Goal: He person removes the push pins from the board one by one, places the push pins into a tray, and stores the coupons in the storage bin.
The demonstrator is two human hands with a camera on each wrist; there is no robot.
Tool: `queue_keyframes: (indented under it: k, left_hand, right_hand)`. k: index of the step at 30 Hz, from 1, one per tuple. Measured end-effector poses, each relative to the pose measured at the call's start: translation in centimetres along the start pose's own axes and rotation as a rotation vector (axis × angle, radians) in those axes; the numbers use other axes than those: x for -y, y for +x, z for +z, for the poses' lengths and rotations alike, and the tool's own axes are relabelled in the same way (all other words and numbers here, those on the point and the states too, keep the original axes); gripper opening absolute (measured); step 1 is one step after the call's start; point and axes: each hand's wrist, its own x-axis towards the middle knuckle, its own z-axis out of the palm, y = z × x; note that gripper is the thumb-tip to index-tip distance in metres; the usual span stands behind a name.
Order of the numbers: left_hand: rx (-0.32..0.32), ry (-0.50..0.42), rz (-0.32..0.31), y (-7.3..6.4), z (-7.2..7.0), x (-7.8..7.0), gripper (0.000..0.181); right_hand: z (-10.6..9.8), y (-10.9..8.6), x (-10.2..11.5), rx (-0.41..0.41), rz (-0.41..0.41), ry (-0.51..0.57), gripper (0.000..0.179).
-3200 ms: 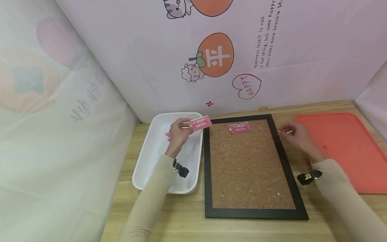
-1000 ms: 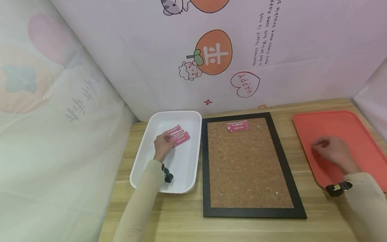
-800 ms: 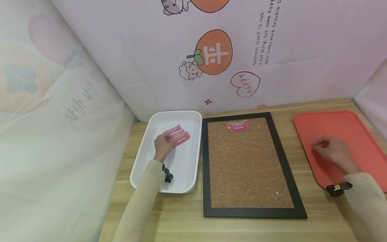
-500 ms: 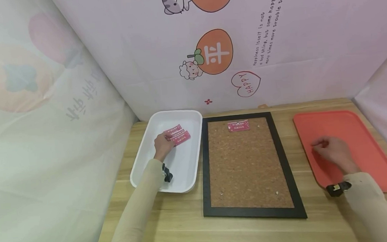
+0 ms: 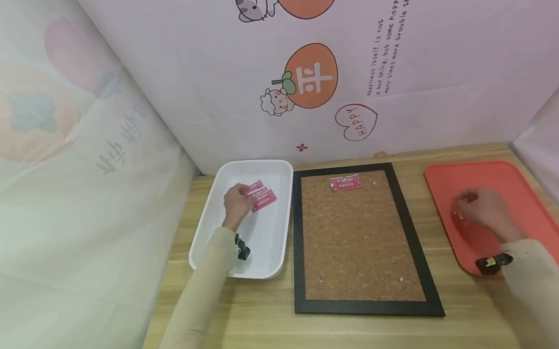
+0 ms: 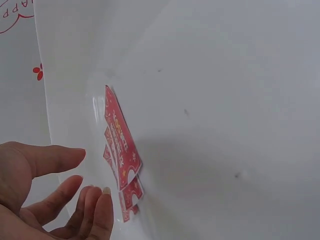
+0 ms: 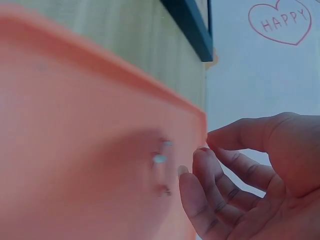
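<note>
My left hand [image 5: 238, 198] hovers inside the white tray [image 5: 226, 243], fingers relaxed and straight. In the left wrist view this hand [image 6: 91, 174] sits just short of a small stack of pink tickets [image 6: 121, 145], touching none. The same tickets [image 5: 260, 194] lie at the tray's far end. My right hand [image 5: 466, 206] is over the orange tray [image 5: 529, 189]. In the right wrist view its fingers [image 7: 200, 200] are loosely curled and hold nothing, beside a few small pins [image 7: 160, 159] on the tray. One pink ticket [image 5: 345, 183] is fixed at the top of the cork board [image 5: 359, 234].
The black-framed cork board lies flat between the two trays on a wooden table [image 5: 281, 331]. Printed backdrop sheets [image 5: 312, 85] close off the back and both sides. A few pale specks dot the board's lower part.
Earlier my left hand held a ticket over the tray and my right pinched a pin beside the board. Now the ticket lies in the white tray, and my right hand is over the orange tray.
</note>
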Motion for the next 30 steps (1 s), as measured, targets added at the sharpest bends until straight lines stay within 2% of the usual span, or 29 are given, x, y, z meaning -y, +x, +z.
queue_keyframes:
  k: [6,13,17,21,30]
  left_hand:
    - [-0.016,-0.04,0.082,-0.2,-0.1,-1.5,0.037]
    - [-0.01,-0.08,0.22,-0.7,0.3,-3.2,0.033]
    - [0.01,-0.079,0.261,-1.2,0.6,-4.0,0.033]
    - [0.035,-0.063,0.28,-1.8,1.1,-4.9,0.031]
    - [0.092,-0.095,0.346,-2.6,2.7,-7.1,0.029]
  right_hand:
    - [-1.0,0.9,1.5,-0.029,-0.081,-0.068,0.044]
    - [-1.2,2.2,4.1,0.016,-0.081,-0.091,0.051]
    - [-0.6,3.0,5.7,-0.007,-0.129,-0.085,0.048]
    - [0.3,3.8,7.1,-0.043,-0.201,-0.067,0.037]
    - [1.2,5.0,10.1,-0.027,-0.238,-0.017,0.032]
